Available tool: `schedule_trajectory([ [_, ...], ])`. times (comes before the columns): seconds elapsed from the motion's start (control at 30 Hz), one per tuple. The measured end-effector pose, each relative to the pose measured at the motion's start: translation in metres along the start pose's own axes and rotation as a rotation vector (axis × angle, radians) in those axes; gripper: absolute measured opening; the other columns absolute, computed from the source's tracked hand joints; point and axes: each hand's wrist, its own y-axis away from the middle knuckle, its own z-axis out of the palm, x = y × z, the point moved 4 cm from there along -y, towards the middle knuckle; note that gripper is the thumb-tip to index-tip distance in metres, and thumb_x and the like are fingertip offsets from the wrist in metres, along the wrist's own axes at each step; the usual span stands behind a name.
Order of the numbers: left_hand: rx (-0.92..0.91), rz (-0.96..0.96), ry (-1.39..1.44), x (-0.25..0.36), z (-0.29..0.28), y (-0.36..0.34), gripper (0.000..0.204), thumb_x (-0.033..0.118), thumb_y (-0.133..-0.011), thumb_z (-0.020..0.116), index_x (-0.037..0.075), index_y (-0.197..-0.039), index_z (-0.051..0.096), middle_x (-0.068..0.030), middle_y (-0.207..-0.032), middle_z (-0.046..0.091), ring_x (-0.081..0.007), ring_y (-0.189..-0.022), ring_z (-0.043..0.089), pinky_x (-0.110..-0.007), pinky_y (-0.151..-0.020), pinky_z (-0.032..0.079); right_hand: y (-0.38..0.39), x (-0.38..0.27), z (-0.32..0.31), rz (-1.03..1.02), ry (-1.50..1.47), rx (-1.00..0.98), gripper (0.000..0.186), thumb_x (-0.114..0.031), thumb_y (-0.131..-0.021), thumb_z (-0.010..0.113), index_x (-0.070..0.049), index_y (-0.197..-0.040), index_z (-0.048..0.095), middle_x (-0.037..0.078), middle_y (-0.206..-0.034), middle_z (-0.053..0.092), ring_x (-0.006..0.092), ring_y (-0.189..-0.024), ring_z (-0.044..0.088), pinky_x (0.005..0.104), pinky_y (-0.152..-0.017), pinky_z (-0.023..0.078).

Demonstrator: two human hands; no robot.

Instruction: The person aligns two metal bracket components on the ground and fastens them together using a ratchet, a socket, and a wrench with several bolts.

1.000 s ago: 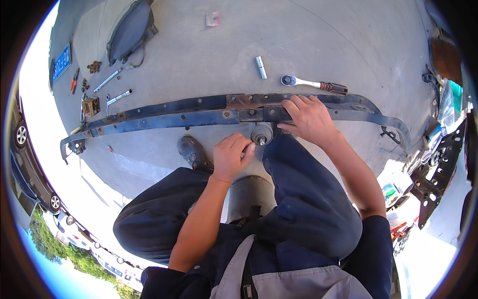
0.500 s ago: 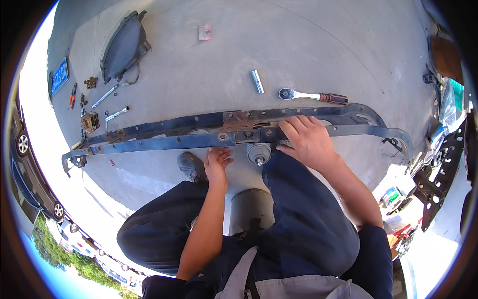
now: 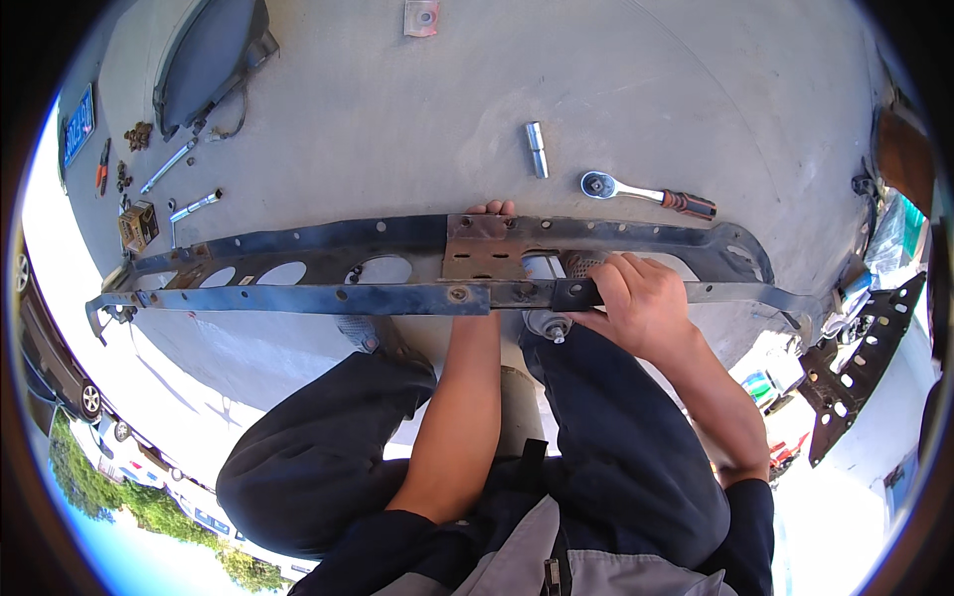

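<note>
A long dark metal crossbeam (image 3: 348, 298) with holes along both flanges and a rusty brown plate (image 3: 484, 248) at its middle lies across in front of my knees. My right hand (image 3: 644, 303) is closed round its near flange, just right of the middle, thumb below. My left forearm passes beneath the beam. Only the fingertips of my left hand (image 3: 491, 208) show, curled at the far flange behind the rusty plate; its palm is hidden. A grey round mount with a threaded stud (image 3: 552, 327) sits under the near flange beside my right hand.
Beyond the beam lie a ratchet wrench (image 3: 646, 194) and a long socket (image 3: 537, 150). At left are a small box (image 3: 138, 226), extension bars (image 3: 169, 166), orange-handled pliers (image 3: 103, 167) and a dark lamp housing (image 3: 211, 66). A perforated metal part (image 3: 863, 363) stands at right.
My left hand has gone from the near side to under the beam, its fingertips now at the far flange. The beam has tilted, showing its inner face. My right hand now grips the near flange.
</note>
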Motion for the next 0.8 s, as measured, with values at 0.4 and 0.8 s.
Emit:
schedule_trajectory([
  [0.4,0.06,-0.123,0.278,-0.016,0.129,0.012,0.033,0.031,-0.103,0.05,0.008,-0.121,0.065,-0.0144,-0.128,0.064,-0.0317,-0.129,0.056,-0.052,-0.117,0.036,-0.018,-0.052,-0.084,0.045,0.04,-0.047,0.046,-0.031,-0.061,0.085,-0.005,-0.089,0.059,0.004,-0.07,0.055,0.0216,-0.06,0.06,0.0325,-0.052,0.048],
  [0.8,0.185,-0.07,0.62,-0.053,0.217,0.008,0.013,0.018,-0.1,0.054,0.008,-0.097,0.062,-0.0044,-0.089,0.057,-0.0207,-0.092,0.06,-0.042,-0.103,0.045,-0.038,-0.083,-0.128,-0.022,0.1,-0.05,0.048,-0.032,-0.073,0.083,-0.005,-0.104,0.06,0.001,-0.065,0.043,0.0164,-0.054,0.051,0.0303,-0.046,0.041],
])
